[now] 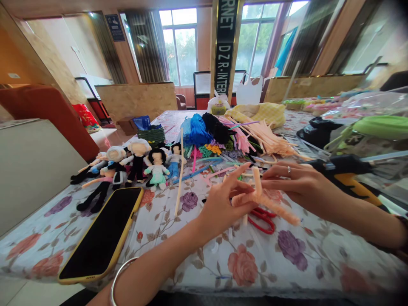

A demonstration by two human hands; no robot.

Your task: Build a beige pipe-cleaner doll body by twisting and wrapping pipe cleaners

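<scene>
Now reaching in, pinching a fuzzy stick (276,207) with left hand (219,207); can't tell grip of right hand (302,185). Slants long to lower right, with short end up.

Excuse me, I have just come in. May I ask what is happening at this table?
A person is handling a peach fuzzy piece with two bare hands. The left hand holds it between the fingers; the right hand is close beside it, its grip unclear. Red handles lie on the table below them. Small dolls are grouped behind a phone on the person's left, and bundles of fuzzy stems lie farther back.
</scene>
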